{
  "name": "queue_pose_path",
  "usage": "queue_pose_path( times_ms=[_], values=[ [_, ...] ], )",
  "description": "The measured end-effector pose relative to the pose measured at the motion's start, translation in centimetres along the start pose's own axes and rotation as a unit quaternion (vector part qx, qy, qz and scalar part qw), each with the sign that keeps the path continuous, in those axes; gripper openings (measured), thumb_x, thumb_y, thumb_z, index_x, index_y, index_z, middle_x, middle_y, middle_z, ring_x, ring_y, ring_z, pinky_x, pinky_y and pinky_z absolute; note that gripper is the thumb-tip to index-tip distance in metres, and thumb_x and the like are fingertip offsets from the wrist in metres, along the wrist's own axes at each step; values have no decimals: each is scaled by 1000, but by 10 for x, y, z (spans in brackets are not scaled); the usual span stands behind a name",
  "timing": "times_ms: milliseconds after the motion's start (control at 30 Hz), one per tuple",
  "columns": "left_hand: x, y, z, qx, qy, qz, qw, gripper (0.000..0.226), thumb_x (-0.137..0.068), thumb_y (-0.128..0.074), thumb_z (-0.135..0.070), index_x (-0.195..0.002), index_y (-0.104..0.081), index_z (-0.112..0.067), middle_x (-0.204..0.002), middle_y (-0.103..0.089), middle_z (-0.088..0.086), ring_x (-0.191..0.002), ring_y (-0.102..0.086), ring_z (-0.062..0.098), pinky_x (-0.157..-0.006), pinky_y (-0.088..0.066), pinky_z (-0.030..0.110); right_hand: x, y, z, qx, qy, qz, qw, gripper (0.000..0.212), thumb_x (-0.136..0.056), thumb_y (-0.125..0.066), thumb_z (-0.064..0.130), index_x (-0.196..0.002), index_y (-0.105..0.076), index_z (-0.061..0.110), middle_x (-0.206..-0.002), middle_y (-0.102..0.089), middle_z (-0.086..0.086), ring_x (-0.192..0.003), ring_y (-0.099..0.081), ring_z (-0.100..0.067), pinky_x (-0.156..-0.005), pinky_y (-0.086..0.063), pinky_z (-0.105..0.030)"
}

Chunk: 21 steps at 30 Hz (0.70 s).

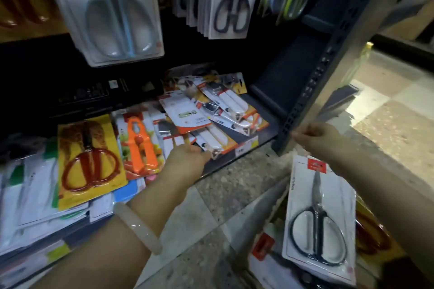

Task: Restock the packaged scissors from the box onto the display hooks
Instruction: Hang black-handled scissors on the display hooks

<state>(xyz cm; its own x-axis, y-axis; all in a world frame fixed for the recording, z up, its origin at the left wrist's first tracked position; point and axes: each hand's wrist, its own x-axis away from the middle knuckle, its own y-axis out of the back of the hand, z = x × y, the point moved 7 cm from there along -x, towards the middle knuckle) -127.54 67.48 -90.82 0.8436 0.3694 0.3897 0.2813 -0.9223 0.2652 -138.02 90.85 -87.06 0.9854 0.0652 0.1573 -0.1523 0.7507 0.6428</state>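
Left forearm: nearest of all, it crossed the lower frame from 7 o'clock toward the centre, a pale bangle (pixel 138 227) round the wrist.
Black-handled scissors pack (pixel 320 216): a white blister card at 4 o'clock, hanging tilted with its red label uppermost, gripped at its top edge.
Right hand (pixel 314 139): at 3 o'clock, fingers pinched closed on the top of that pack, right beside the foot of the grey shelf upright (pixel 312 91).
Box (pixel 265 263): under the hanging pack at 5 o'clock on the speckled floor (pixel 234 185), more white cards lying in it; a red-handled pair showed at the pack's right.
Left hand (pixel 187 159): just below centre, fingers reaching onto the white-handled utensil packs (pixel 220 112) piled on the bottom shelf; whether it gripped one I could not tell.
Shelf pile: an orange tool pack (pixel 141 145) and a yellow card of red scissors (pixel 90 159) lay at 9 o'clock of that hand.
Display hooks: overhead, at 12 o'clock, a blue-handled scissors pack (pixel 117 12) and a stack of black-handled scissors packs (pixel 230 2) hung side by side.
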Motion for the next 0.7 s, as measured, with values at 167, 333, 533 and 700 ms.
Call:
queue_pose_path(
  times_ms=[167, 333, 533, 700],
  values=[
    [12, -97, 11, -50, 5, 133, 990, 19, -90, -51, -10, -72, -55, -11, -72, -49, 10, -66, -44, 18, -61, -36, 26, 27, 49, -106, 73, -108, -56, 990, 25, -85, -66, 24, -95, -63, 2, -88, -64, -12, -74, -55, -23, -65, -41, -31],
    [15, -163, 28, -97, 16, 183, 978, 17, -86, -56, -14, -74, -66, -7, -71, -55, 11, -68, -51, 20, -64, -38, 24, 37, 48, -164, 108, -203, -4, 973, 43, -84, -65, 37, -111, -55, 5, -107, -62, -11, -85, -54, -20, -72, -43, -30],
    [7, -206, 35, -188, 24, 212, 959, 29, -91, -50, -19, -79, -66, 3, -58, -47, 1, -54, -44, 12, -49, -35, 20, 32, 31, -186, 59, -232, 51, 970, 28, -87, -62, 37, -68, -53, 18, -61, -58, 3, -53, -55, -9, -47, -41, -20],
    [2, -227, 40, -261, 35, 224, 938, 32, -93, -47, -25, -63, -49, -12, -61, -42, -1, -67, -48, 19, -69, -39, 27, 26, 23, -187, 16, -239, 77, 968, 16, -87, -63, 25, -82, -58, 11, -75, -60, -2, -60, -58, -11, -41, -41, -14]
  ],
)
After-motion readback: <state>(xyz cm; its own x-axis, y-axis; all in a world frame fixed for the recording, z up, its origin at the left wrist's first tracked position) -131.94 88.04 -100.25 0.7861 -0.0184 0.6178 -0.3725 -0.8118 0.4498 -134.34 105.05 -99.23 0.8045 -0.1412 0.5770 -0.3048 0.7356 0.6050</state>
